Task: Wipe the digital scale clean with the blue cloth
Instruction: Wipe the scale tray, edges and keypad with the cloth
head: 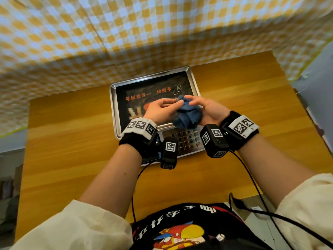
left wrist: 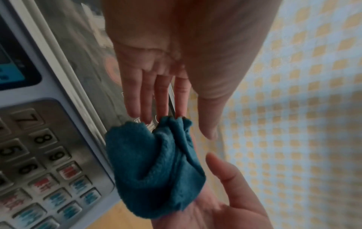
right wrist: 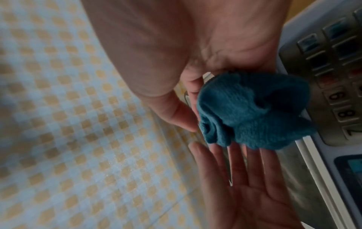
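The digital scale sits mid-table: a steel tray (head: pixel 113 105) under dark printed film and, nearer me, a keypad (head: pixel 187 139). Above the tray's near edge I hold a bunched blue cloth (head: pixel 187 116) between both hands, lifted off the scale. My right hand (head: pixel 200 105) cups the bundle, fingers curled over its top. In the left wrist view the cloth (left wrist: pixel 152 167) lies in that palm, thumb (left wrist: pixel 225 170) standing apart. My left hand (head: pixel 171 105) reaches in with straight fingers (left wrist: pixel 145 96), their tips touching the cloth's upper edge. The right wrist view shows the cloth (right wrist: pixel 252 111) beside the keypad (right wrist: pixel 342 96).
The scale stands on a wooden table (head: pixel 72 141) backed by a yellow-and-white checked cloth (head: pixel 108 33). The scale's display (left wrist: pixel 11 69) is at the near left of the keypad. Black cables (head: pixel 252 177) trail from my wrists toward my body.
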